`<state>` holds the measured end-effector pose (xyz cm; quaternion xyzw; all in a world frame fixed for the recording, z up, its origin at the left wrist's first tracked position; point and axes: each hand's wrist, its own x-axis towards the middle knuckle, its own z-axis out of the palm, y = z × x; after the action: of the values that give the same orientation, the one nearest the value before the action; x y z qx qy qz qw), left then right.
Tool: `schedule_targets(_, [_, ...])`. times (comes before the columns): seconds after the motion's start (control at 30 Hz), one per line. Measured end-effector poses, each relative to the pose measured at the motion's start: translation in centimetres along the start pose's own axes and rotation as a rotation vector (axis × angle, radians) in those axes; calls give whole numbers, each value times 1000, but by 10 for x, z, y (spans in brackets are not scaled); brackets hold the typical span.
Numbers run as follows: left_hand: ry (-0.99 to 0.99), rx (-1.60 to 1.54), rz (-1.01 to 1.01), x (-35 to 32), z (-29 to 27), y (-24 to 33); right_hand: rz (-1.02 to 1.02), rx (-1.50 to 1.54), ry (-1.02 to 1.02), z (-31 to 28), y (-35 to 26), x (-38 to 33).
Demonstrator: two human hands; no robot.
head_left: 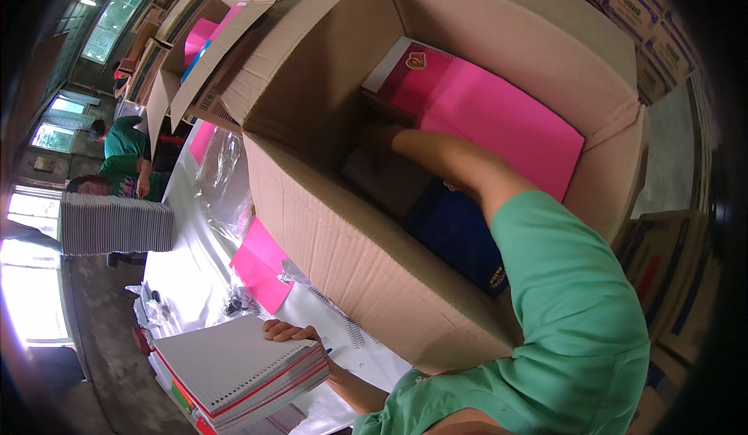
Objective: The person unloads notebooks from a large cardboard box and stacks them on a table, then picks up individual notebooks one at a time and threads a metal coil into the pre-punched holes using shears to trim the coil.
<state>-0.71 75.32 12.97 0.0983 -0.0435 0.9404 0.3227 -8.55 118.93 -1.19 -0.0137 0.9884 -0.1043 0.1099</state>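
Observation:
My left hand [290, 332] has its fingers curled over the top edge of a stack of spiral notebooks [226, 365] with lined white pages and red covers. My right arm reaches deep into a large open cardboard box [366, 256]. Down in its shadow lies my right hand [379, 140], its fingers too dark to make out. Beside that arm, inside the box, are a pink notebook with a heart-shaped sticker [417, 61], a plain pink sheet [506, 115] and a dark blue cover [452, 224].
A white-covered table [191, 271] bears a pink sheet [261, 267], clear plastic wrap [226, 178] and a loose wire spiral [339, 314]. A tall notebook stack [117, 224] stands at left, near two people in green [125, 143]. Other cartons [635, 10] are piled at right.

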Motion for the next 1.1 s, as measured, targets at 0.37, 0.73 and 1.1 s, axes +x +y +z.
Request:
schedule_targets(0.37, [16, 44, -34, 6, 3, -8, -15, -100, -372, -88, -28, -17])
schedule_targets(0.73, [-42, 76, 52, -12, 4, -5, -173, -223, -495, -199, -59, -32])
schedule_targets(1.1, [-97, 97, 100, -52, 23, 18, -248, -123, 408, -378, -99, -128])
